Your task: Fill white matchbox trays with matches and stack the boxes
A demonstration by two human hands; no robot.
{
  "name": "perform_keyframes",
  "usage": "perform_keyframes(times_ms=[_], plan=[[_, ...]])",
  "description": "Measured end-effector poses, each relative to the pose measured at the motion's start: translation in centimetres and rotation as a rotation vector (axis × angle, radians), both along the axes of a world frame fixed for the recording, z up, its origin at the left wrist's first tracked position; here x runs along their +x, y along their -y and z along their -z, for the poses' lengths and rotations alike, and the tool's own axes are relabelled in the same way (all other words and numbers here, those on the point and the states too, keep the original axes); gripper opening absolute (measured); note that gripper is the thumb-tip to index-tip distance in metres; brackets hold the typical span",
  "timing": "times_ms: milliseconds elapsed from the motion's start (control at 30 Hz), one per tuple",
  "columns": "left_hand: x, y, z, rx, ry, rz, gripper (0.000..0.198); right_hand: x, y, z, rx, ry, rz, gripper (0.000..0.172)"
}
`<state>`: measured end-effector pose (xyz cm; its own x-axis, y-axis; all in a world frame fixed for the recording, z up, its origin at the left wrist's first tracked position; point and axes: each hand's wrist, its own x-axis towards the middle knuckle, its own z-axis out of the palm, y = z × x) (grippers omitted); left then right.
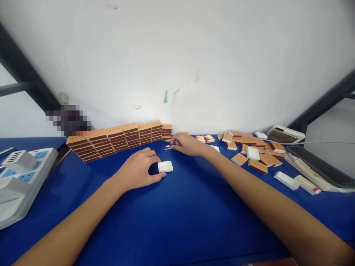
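My left hand (141, 167) grips a small white matchbox tray (165, 166) by its left end, between thumb and fingers, at the middle of the blue table. Farther back, my right hand (185, 143) is closed in a pinch at a few red-headed matches (168, 147), whose ends show at its fingertips. Part of these matches is hidden by the fingers. Just right of that hand lies a loose pile of matches (205, 139), with a white piece (215, 148) in front of it.
Stacked matchboxes (116, 140) form a row along the wall at the back left. Several loose matchboxes (257, 166) are scattered at right, near a tray filled with matches (307, 184) and a dark phone-like slab (324, 168). A white power strip (36, 173) stands at the left edge.
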<state>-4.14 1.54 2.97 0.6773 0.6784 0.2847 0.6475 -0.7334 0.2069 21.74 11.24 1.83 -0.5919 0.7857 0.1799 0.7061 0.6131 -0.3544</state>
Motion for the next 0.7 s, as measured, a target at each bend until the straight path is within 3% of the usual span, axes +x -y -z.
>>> perform_keyframes(times_ms=[133, 267, 700], plan=[[0.1, 0.0, 0.1, -0.002, -0.003, 0.000, 0.030, -0.6, 0.3, 0.3, 0.026, -0.087, -0.036, 0.009], [0.1, -0.1, 0.1, 0.000, 0.000, 0.001, 0.031, -1.0, 0.7, 0.1, -0.049, -0.088, -0.008, 0.011], [-0.2, -0.4, 0.1, -0.058, 0.028, -0.043, 0.028, -1.3, 2.6, -2.2, -0.040, -0.040, -0.051, 0.010]])
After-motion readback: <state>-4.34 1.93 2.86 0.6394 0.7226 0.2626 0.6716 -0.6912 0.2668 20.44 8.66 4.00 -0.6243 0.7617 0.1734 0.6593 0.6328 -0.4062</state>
